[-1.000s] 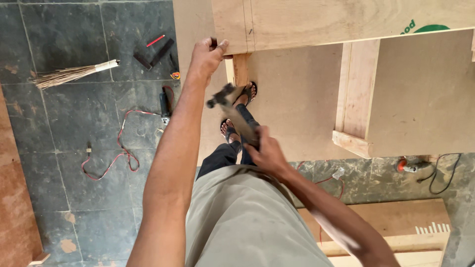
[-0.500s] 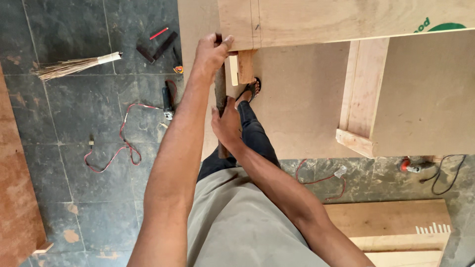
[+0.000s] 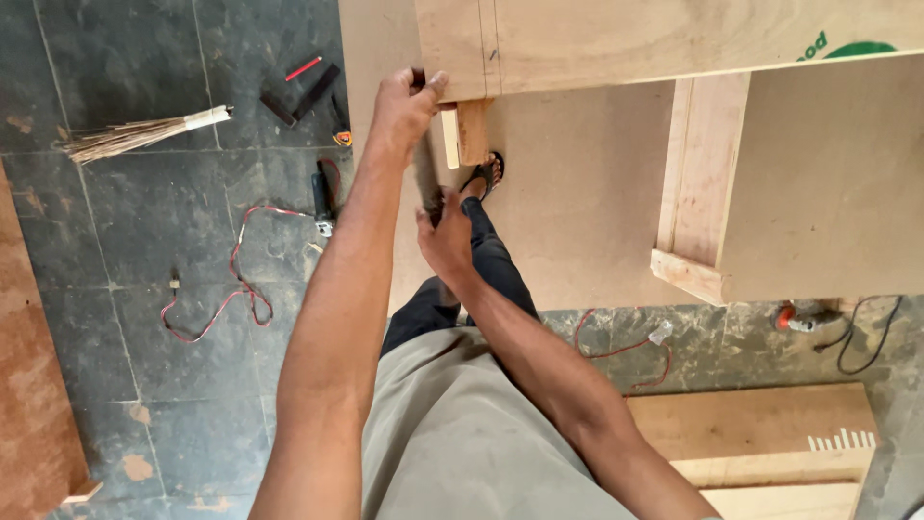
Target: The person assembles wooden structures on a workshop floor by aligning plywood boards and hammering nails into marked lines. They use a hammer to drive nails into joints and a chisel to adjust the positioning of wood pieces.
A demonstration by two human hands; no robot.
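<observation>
Left hand (image 3: 402, 104) grips the plywood panel (image 3: 616, 43); right hand (image 3: 445, 236) seemingly holds a hammer (image 3: 426, 183).

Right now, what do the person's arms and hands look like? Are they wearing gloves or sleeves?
No gloves and no sleeves show. Both arms are bare from the bottom edge of the picture to the fingers. The left hand and the right hand show no rings, watch or bands. Below the arms, a plain khaki-grey shirt covers the body, with dark trousers and a black sandal further down.

Dark tiled floor (image 3: 144, 347) with a straw broom (image 3: 135, 137), red cable (image 3: 226, 289) (looped), board sheet (image 3: 577, 212).
</observation>
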